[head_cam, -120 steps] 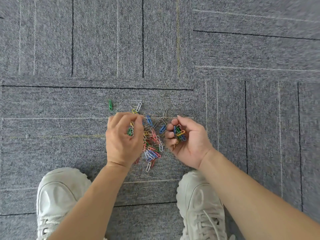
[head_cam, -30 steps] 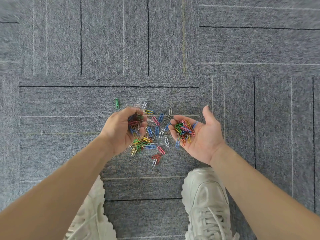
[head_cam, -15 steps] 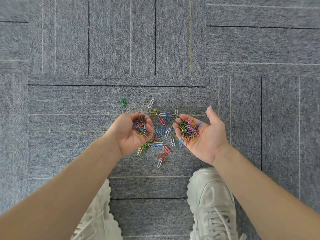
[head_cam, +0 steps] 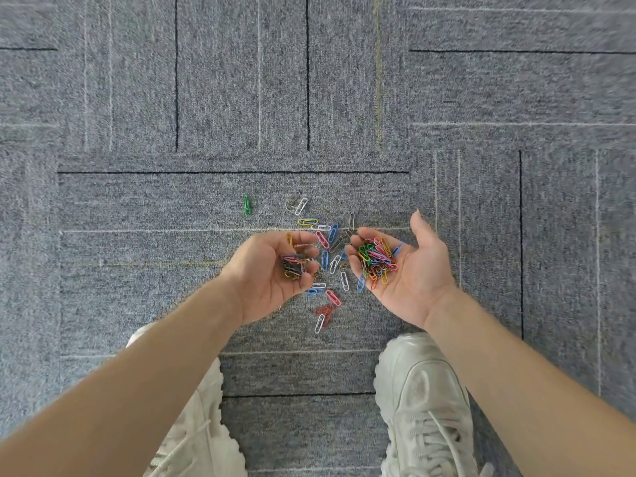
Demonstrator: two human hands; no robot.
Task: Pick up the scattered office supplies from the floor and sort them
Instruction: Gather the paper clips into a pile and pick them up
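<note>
Head view showed clips (head_cam: 325,259) at centre frame, about eighteen loose on the carpet (head_cam: 137,201), with one green clip (head_cam: 246,204) apart at upper left. Your left hand (head_cam: 272,270) clutched a small bunch. Your right hand (head_cam: 406,270) lay cupped, palm up, carrying a heap too tangled to count. Had that palm tilted, I judge they would have spilled back. Two shoes (head_cam: 420,390) stood below.

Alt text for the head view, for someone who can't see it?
The right hand carries a pile of coloured paper clips on its open palm; the left hand grips a smaller bunch. Loose clips lie on grey carpet between them.
</note>
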